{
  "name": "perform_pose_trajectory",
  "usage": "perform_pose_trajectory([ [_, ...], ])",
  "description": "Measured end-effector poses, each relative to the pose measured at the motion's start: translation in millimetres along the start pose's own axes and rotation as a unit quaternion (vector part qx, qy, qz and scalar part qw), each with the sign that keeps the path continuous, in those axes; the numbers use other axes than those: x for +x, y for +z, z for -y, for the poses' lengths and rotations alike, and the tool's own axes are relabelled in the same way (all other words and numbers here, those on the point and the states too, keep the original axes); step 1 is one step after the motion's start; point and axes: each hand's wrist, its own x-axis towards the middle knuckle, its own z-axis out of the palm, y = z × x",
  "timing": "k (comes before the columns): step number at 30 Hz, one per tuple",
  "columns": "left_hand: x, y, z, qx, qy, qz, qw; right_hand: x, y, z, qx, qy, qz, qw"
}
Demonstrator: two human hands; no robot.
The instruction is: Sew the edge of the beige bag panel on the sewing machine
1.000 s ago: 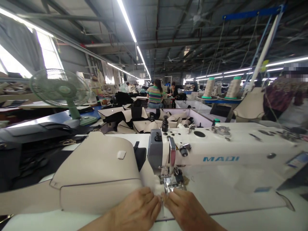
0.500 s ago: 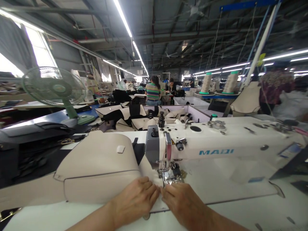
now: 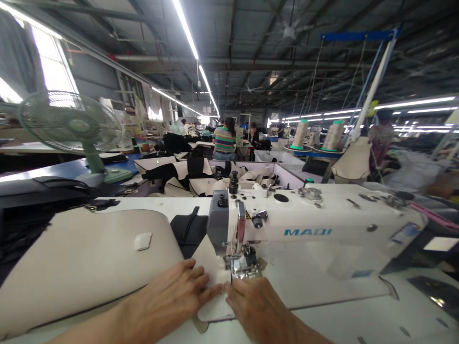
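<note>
- A thin, cream, leather-like panel [image 3: 210, 260] lies beside the shiny metal presser foot [image 3: 247, 271], probably light, bendy and easily creased; holding it flat near its edges looks best.
- Its long axis seems to run near to far, the narrow tip pointing far.
- Bare left hand [image 3: 175, 291]: fingers loosely bent over the panel (underside hidden; I cannot tell its grip).
- Bare right hand [image 3: 254, 301]: narrow, fingertips bunched at the panel's right side; clasping or pressing, I cannot tell.

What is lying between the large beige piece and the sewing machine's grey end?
In the head view, a black piece lies there, and nearer the left hand, a pale pointed piece.
</note>
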Motion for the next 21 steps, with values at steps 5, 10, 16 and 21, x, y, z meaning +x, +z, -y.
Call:
perform_pose_trajectory([
  [5,9,2.4,6,-0.034,-0.002,-0.006,0.999,0,-1,-2,0.013,0.011,-0.049,0.999],
  [10,13,10.3,7,-0.047,-0.014,-0.026,0.998,1,4,-6,0.022,0.017,-0.061,0.998],
  [16,17,17.4,8,-0.066,-0.046,-0.030,0.996,1,10,-3,0.007,0.039,-0.102,0.994],
  [21,21,18.9,11,-0.075,-0.054,-0.021,0.996,1,11,-3,0.006,0.045,-0.106,0.993],
])
